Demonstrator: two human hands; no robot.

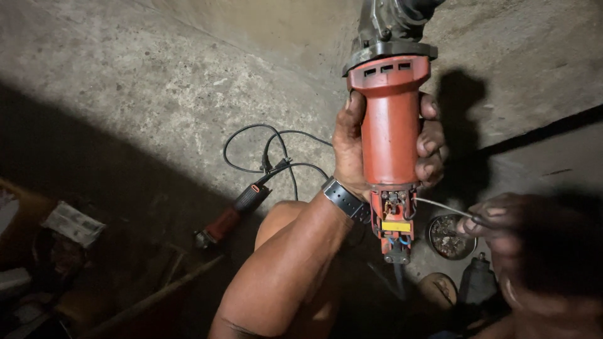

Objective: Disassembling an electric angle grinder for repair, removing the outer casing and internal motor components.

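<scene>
Left hand [377, 150]: wrapped firmly round the red body of an angle grinder [391, 119], thumb on the near left side, fingers [430, 147] curled over the right side.
Grinder: held up in the air, upright, well above the concrete floor [157, 94]; the grey metal head points to the top edge of the view and the tail points down toward the person's knee [282, 220].
Grinder against the grip: the palm sits on the lower half of the red body, so the vented collar and grey head stand clear above the hand, and the open tail sticks out just below it.
Open tail [394, 226]: cover off, showing a yellow part, small blue wires and a black block at the very end (finer detail is too small to tell).
Right hand [521, 245]: low at the right, in shadow and blurred; fingertips pinched narrow on a thin pale wire [443, 206].
Wire: runs from the pinch leftward to the open tail, where it meets the grinder just under the left hand.
Wrist: a dark band [344, 198] on the left wrist.
Floor, left of the knee: a second red and black power tool [235, 213] lying flat, its black cord [270, 150] looped beyond it.
Floor, right of the tail: a round dish of small bits [449, 237], near the right hand.
</scene>
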